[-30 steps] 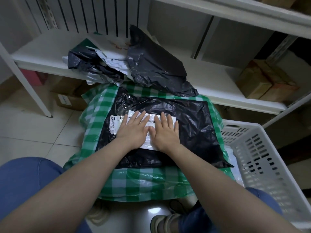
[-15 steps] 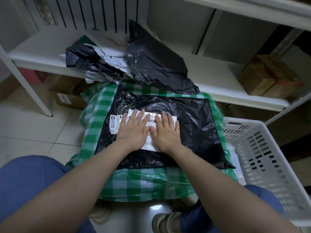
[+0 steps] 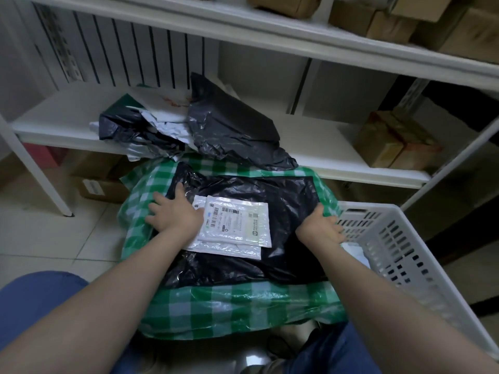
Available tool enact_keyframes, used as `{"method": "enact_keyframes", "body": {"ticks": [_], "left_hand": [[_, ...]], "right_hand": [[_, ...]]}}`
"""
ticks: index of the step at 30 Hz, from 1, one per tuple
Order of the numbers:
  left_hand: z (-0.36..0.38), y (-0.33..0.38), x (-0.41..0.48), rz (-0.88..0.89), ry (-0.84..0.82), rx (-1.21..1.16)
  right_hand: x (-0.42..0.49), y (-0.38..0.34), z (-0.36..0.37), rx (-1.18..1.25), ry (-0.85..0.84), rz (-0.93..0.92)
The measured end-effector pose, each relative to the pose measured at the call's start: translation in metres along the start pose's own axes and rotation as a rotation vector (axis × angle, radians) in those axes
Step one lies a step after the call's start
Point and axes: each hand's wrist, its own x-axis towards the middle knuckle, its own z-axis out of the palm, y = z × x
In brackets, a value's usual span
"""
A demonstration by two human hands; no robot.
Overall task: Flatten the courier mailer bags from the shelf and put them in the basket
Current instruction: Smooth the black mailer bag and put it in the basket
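A black mailer bag lies spread nearly flat, glossy and still wrinkled, on a green-and-white checked cover at the near centre, with white shipping labels stuck face up on its left half. Beyond it, a crumpled heap of black and white mailer bags sits on the lower shelf, its near edge hanging over the shelf's front. The white slotted basket stands just right of the flattened bag.

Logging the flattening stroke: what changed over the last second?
The left hand slid left and the right hand slid right, off the label to the edges of the black bag, pressing flat. Nothing gripped. The bag, the shelf pile and the basket stayed put.
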Motion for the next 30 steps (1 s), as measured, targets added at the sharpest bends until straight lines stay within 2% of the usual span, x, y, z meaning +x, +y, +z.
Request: {"method": "enact_keyframes", "body": {"ticks": [6, 13, 16, 22, 30], "left_hand": [[-0.017, 0.015, -0.009, 0.108, 0.116, -0.018], [-0.028, 0.07, -0.042, 0.27, 0.171, 0.089], [-0.024, 0.105, -0.058, 0.332, 0.247, 0.119], [-0.001, 0.18, -0.101, 0.417, 0.27, 0.184], [0.045, 0.285, -0.136, 0.75, 0.272, 0.174]], "right_hand": [[0.004, 0.021, -0.012, 0.027, 0.14, -0.16], [0.009, 0.038, -0.034, 0.162, 0.266, -0.209], [0.018, 0.051, -0.042, 0.221, 0.297, -0.214], [0.05, 0.106, -0.056, 0.188, 0.355, -0.104], [0.1, 0.196, -0.052, 0.206, 0.343, 0.105]]}}
